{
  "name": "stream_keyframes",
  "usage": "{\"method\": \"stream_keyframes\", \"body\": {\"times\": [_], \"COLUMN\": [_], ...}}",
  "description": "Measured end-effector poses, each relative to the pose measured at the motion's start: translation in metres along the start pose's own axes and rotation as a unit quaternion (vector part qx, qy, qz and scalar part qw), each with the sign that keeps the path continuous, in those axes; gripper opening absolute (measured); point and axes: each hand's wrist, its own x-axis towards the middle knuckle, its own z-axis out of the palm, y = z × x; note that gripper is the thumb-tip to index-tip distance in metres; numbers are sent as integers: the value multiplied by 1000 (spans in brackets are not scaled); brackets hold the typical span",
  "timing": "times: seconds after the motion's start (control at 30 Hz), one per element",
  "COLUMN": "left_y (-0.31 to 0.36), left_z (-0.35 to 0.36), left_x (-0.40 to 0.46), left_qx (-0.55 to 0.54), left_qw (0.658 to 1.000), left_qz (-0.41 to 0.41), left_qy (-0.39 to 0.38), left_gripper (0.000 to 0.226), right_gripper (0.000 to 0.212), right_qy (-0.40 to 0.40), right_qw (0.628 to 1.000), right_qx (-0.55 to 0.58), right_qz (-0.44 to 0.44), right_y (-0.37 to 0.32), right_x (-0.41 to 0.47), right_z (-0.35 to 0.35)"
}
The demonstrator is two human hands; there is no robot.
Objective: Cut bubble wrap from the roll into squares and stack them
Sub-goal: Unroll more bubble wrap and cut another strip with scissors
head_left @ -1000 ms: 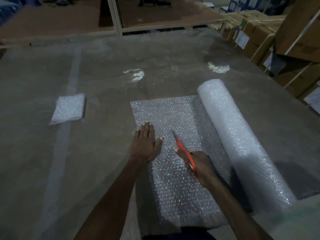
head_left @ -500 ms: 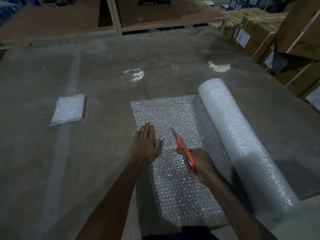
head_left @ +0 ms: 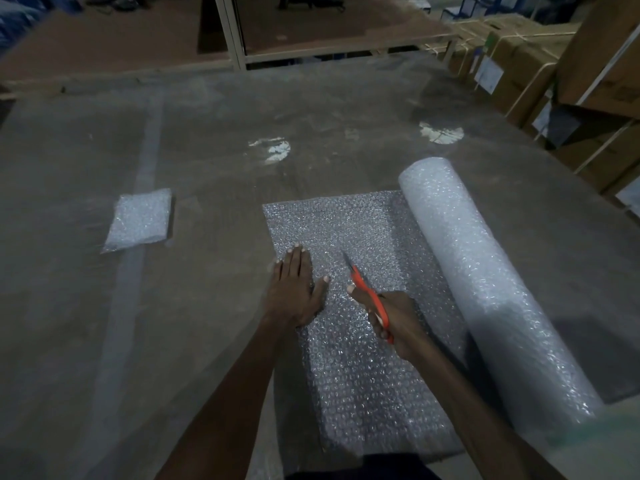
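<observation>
One bubble wrap roll lies on the table, right of centre, running from far-left to near-right, with its unrolled sheet spread flat just left of it and reaching toward the near edge. Left hand lies flat on the sheet's left edge, fingers straight and together, thumb out to the right, pressing it down. Right hand grips one pair of orange-handled scissors, fingers curled round the handles, blades pointing away over the middle of the sheet; whether the blades are parted cannot be told. Hands near each other, not touching. One stack of cut squares sits well apart to the left, far side; number of squares in it cannot be told.

Surface: big grey-brown table, dull, covered with clear film, one pale stripe running front to back on the left, two bright light reflections past the sheet. Room dim. Cardboard boxes with strapping stacked at the right, white labels on some. Metal frame shelving with brown boards beyond the far edge.
</observation>
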Motion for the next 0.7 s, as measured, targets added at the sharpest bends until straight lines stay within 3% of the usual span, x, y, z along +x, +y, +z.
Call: {"method": "stream_keyframes", "body": {"times": [0.43,0.7], "left_y": [0,-15], "left_z": [-2,-18], "left_x": [2,27], "left_qx": [-18,-19], "left_qw": [1000,999], "left_qz": [0,13], "left_qy": [-2,37], "left_gripper": [82,68], "right_gripper": [39,39], "right_qy": [3,-3], "right_qw": [1000,1000], "right_qx": [-9,-3], "right_qz": [7,18], "right_y": [-2,-8], "right_x": [13,21], "right_z": [2,5]}}
